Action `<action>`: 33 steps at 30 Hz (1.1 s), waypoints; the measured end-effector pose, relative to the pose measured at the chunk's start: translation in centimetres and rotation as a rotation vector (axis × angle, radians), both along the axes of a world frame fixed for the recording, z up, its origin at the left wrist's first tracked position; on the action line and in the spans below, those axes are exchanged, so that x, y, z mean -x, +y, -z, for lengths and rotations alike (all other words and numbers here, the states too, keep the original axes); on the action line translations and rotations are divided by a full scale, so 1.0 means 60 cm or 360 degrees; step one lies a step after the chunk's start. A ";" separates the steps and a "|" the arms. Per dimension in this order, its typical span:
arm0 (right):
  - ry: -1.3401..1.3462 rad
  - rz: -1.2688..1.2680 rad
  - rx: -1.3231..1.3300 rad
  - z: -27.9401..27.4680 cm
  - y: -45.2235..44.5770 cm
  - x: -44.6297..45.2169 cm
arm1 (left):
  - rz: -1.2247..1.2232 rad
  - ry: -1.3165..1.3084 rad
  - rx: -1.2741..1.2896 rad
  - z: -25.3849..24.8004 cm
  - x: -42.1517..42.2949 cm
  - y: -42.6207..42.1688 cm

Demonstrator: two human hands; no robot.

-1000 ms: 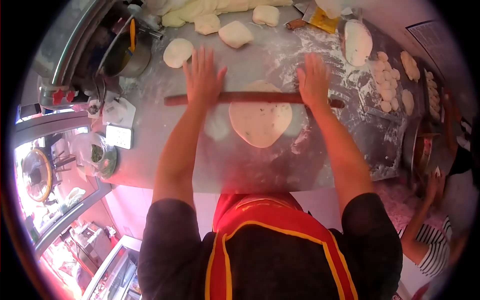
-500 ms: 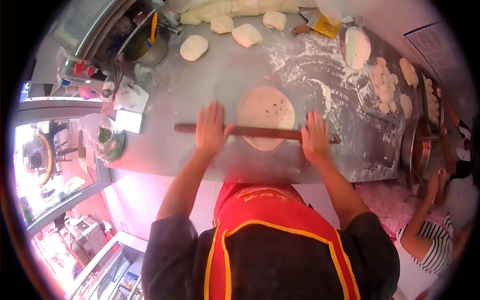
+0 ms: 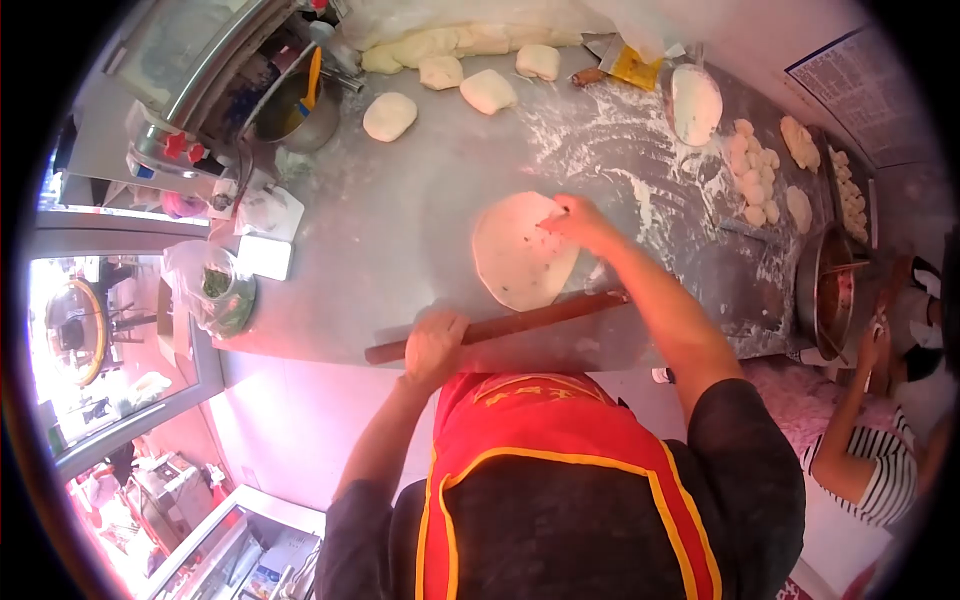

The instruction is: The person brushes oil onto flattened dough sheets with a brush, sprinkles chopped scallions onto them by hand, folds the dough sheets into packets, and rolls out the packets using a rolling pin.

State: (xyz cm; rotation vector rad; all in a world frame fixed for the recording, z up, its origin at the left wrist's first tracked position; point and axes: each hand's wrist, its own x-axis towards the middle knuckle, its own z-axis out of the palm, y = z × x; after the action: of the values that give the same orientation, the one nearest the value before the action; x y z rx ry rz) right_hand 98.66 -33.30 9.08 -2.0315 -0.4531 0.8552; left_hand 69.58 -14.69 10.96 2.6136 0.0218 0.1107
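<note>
A wooden rolling pin [image 3: 530, 320] lies at a slant near the front edge of the metal table [image 3: 350, 230]. My left hand [image 3: 436, 343] is closed round its left part. Beyond the pin a flat, rounded dough sheet [image 3: 518, 255] with dark specks rests on the table. My right hand [image 3: 580, 224] is at the sheet's upper right edge, its fingers pinched on the dough. The pin's right end reaches under my right forearm.
Several dough pieces [image 3: 488, 91] lie along the back, near a pot [image 3: 300, 120] with an orange-handled brush. At left are a white device [image 3: 265, 257] and a bag of greens [image 3: 215, 283]. Small dough balls [image 3: 752, 170] and a large bowl [image 3: 826, 290] are right, near a co-worker [image 3: 865, 460].
My left hand has drawn the pin toward the front edge and tilted it. My right hand has left the pin, moved up and taken hold of the dough sheet's edge.
</note>
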 end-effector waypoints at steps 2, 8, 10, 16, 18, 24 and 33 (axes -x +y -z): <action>0.0015 0.0006 -0.0224 -0.088 -0.007 -0.021 | -0.0017 0.0012 0.0033 -0.009 0.007 -0.009; -0.1443 -0.0244 0.0430 -0.252 0.013 -0.097 | -0.0035 -0.0012 -0.0053 -0.008 0.009 -0.002; -0.1730 -0.0344 0.0588 -0.171 0.027 -0.128 | -0.0041 -0.0031 -0.0061 -0.008 0.009 -0.004; -0.1551 -0.0468 0.0480 0.038 0.056 -0.011 | -0.0045 -0.0019 -0.0030 -0.004 0.024 -0.010; -0.1438 -0.0518 0.0157 0.052 0.053 0.079 | -0.0066 0.0069 -0.0035 -0.004 0.022 -0.010; -0.1831 -0.0695 0.0095 0.038 0.028 0.093 | -0.0059 0.0114 -0.0045 -0.003 0.019 0.006; -0.1383 -0.0222 0.0535 0.008 -0.203 0.214 | -0.0422 -0.0011 -0.0286 0.017 -0.008 0.044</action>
State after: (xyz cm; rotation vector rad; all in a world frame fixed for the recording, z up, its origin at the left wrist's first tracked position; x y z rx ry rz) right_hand 85.83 -45.49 8.60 -2.6588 -0.9792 0.0659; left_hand 70.07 -12.05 9.92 2.7770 0.3723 0.2239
